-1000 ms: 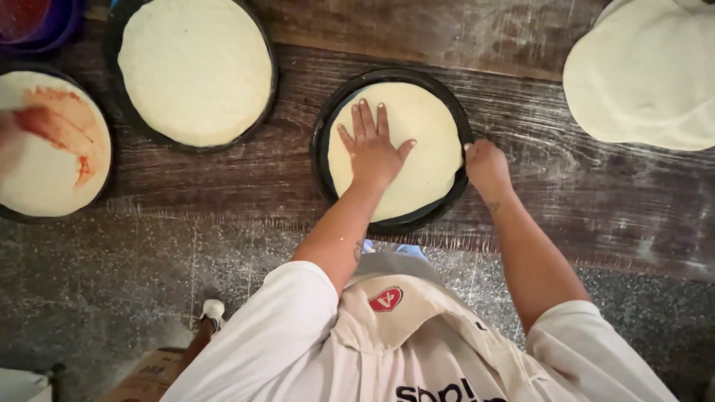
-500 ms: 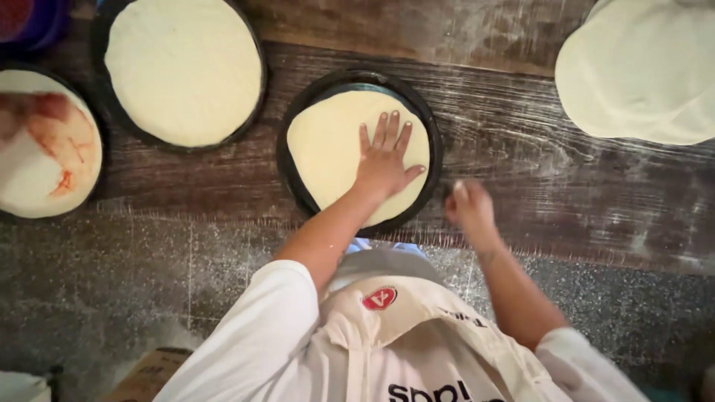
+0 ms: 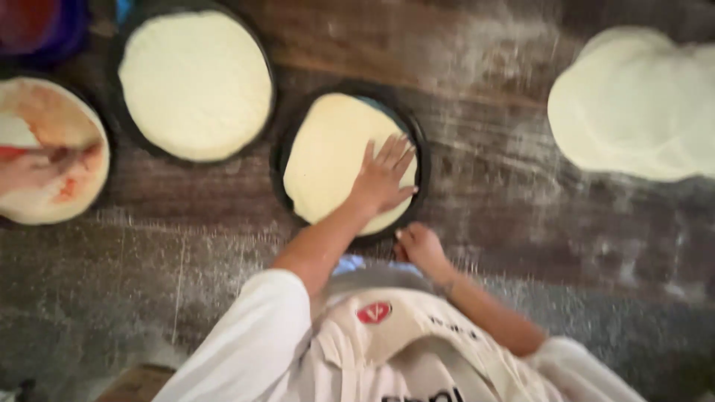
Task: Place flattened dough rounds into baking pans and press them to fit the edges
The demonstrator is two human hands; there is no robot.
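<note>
Left hand [image 3: 383, 179] flat, released, on dough [image 3: 335, 160]; right grip [image 3: 418, 246] clenched at pan [image 3: 413, 130] rim.

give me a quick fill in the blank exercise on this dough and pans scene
1. The left hand lies flat on the dough round in the ____ pan.
2. The right hand is at that dark pan's ____ rim.
3. The dough at the far left is smeared with ____ sauce.

Missing words: middle; near; red
</note>
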